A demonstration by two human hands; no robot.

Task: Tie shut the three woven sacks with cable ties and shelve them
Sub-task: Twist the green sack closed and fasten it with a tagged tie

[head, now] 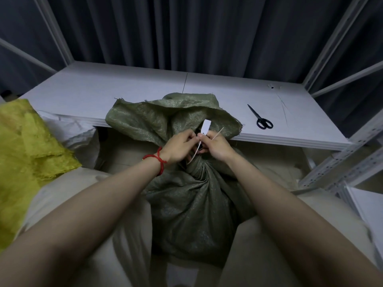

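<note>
At the front edge of a white shelf point(103, 90), a green woven sack point(192, 214) stands with its neck gathered, while the left hand point(178, 148) and right hand point(218, 147), fingers curled, both pinch a white cable tie point(206, 125) at that neck. Black scissors point(260, 118) lie on the shelf to the right.

Dim, cool light overall; the curtain at the top sits in shadow, edges bow outward, lower corners blur softly.

Both forearms point(103, 195) bare; a red knotted cord bracelet point(158, 161) circles the wrist of the left hand point(180, 147), mid-frame; pale beige trousers point(128, 235) along the bottom edge.
</note>
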